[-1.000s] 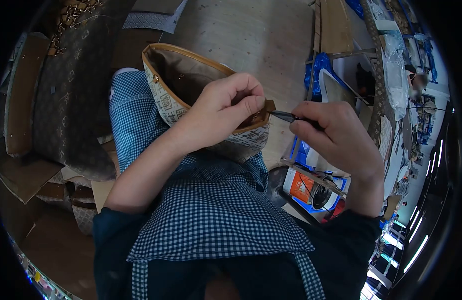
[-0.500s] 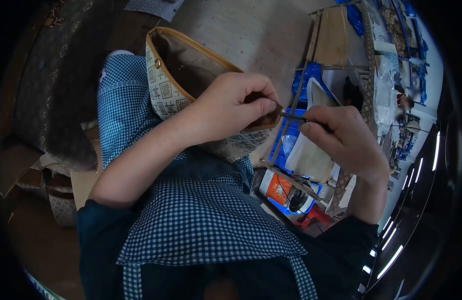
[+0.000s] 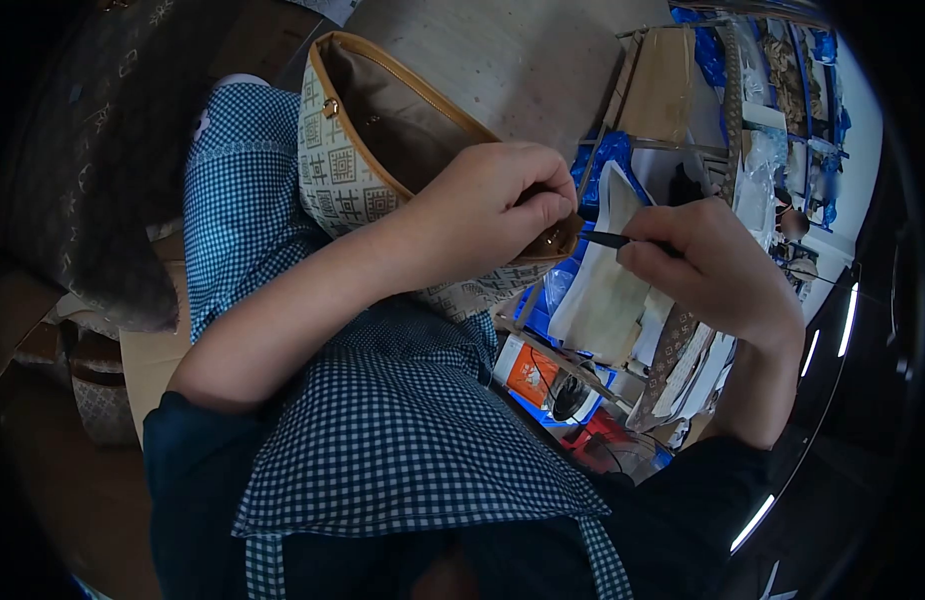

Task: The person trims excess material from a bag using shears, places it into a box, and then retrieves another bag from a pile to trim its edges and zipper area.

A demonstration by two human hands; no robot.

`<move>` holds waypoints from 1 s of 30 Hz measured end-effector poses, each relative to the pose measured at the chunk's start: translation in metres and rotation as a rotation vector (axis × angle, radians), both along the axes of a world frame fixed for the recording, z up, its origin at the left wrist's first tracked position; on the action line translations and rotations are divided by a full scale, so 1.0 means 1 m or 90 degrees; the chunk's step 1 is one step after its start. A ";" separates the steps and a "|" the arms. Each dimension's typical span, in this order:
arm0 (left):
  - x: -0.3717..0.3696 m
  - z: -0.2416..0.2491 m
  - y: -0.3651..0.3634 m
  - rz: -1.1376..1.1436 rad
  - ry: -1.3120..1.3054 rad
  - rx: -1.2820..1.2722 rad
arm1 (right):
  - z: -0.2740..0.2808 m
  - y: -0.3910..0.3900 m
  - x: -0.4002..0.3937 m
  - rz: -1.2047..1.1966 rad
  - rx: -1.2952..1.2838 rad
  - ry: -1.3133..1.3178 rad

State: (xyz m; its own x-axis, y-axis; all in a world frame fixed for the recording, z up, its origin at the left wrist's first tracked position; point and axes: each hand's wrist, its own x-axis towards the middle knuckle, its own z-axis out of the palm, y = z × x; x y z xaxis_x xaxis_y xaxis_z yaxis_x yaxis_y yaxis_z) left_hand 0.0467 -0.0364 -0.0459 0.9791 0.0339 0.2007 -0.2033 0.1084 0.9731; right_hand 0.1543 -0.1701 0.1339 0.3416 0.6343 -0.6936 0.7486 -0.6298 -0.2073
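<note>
A cream handbag [image 3: 358, 185] with a brown square pattern, tan trim and a brown lining rests on my lap, its mouth open upward. My left hand [image 3: 503, 200] pinches the bag's edge at the right end of the opening, thumb and bent forefinger closed on it. In my right hand [image 3: 718, 265] is a slim dark pointed tool [image 3: 608, 239], gripped between thumb and fingers. Its tip points left and meets the bag's corner beside my left fingertips. Part of that corner is hidden behind my left hand.
A checked apron [image 3: 413, 450] covers my lap. On the right stands a metal rack [image 3: 673, 148] with cardboard, blue plastic and papers; an orange-and-white box [image 3: 531, 375] sits low beside it. Dark patterned material [image 3: 93, 190] hangs at left, above stacked brown pieces [image 3: 98, 375].
Both hands have shifted slightly right along with the bag's corner. The tool still points at the corner, and less of its metal shaft shows. The view has also turned a little.
</note>
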 end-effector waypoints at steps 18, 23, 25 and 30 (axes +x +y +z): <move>0.000 0.000 -0.002 0.029 -0.035 0.048 | 0.003 0.024 -0.004 0.030 -0.101 -0.009; 0.000 0.001 -0.003 0.028 -0.024 0.037 | 0.004 0.029 -0.004 0.063 -0.126 -0.019; 0.000 0.000 -0.004 0.033 -0.029 0.041 | 0.005 0.029 -0.004 0.073 -0.122 -0.022; 0.000 -0.003 -0.008 0.046 -0.045 0.052 | 0.003 0.023 0.003 0.093 -0.087 0.001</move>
